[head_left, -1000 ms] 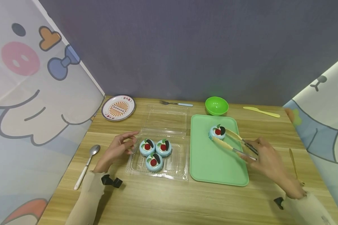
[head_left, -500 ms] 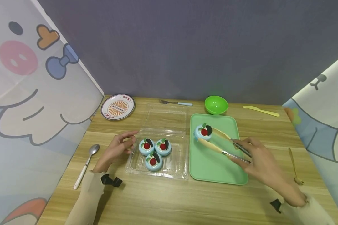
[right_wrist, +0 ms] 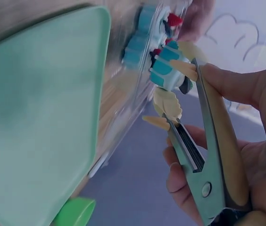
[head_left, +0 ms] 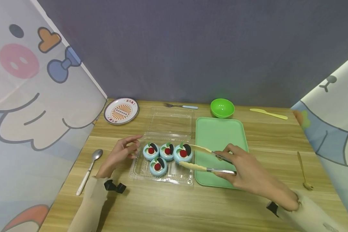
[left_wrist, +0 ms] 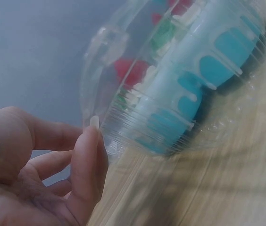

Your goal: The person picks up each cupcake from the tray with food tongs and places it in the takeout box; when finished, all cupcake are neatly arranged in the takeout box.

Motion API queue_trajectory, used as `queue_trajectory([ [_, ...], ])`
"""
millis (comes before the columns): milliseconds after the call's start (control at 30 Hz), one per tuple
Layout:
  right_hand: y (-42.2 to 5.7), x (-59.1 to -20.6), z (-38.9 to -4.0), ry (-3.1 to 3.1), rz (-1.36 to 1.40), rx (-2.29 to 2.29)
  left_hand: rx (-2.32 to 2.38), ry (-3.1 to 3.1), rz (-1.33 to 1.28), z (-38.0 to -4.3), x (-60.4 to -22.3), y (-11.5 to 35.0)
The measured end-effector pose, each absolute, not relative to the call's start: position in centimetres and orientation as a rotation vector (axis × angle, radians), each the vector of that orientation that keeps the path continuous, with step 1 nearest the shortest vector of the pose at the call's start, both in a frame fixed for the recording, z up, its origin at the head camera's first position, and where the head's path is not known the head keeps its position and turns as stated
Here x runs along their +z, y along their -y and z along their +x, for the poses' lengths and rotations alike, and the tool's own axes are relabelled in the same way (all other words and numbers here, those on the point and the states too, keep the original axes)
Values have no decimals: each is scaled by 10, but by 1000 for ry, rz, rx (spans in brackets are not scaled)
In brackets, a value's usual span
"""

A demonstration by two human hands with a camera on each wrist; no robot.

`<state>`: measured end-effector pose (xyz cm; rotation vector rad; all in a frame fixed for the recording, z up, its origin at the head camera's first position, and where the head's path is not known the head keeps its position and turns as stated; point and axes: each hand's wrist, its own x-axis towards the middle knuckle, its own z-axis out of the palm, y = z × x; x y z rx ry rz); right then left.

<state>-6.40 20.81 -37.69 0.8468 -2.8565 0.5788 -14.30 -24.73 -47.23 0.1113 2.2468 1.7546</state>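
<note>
In the head view my left hand [head_left: 124, 154] is at the left rim of a clear plastic clamshell box [head_left: 174, 178]; the left wrist view shows its thumb and finger pinching the box's edge. Three blue toy cupcakes [head_left: 158, 167] with red berries, green leaves and dark cookies sit in the box. My right hand [head_left: 247, 169] grips food tongs [head_left: 220, 171] with cream scalloped tips. Between those tips is another blue cupcake [head_left: 183, 153], held over the right part of the box. Whether it touches the box floor I cannot tell.
A green tray [head_left: 220, 132] lies right of the box, partly under the right hand. Behind it stand a green bowl [head_left: 222, 108] and a yellow knife [head_left: 268, 113]. A fork [head_left: 180, 106], a plate [head_left: 121, 111], a spoon [head_left: 90, 170] and a thin golden utensil [head_left: 303, 170] lie around.
The right hand has carried the cupcake in the tongs leftward from above the tray to the box's right side. The left hand has stayed in place.
</note>
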Motion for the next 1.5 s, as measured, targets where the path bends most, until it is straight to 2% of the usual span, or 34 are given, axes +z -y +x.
queue_trajectory([
  [500, -181, -364, -76, 2901, 1097, 388, 1756, -2227, 96, -142, -477, 244],
  [1500, -145, -336, -100, 3042, 1324, 200, 1744, -2245, 92, -147, -472, 246],
])
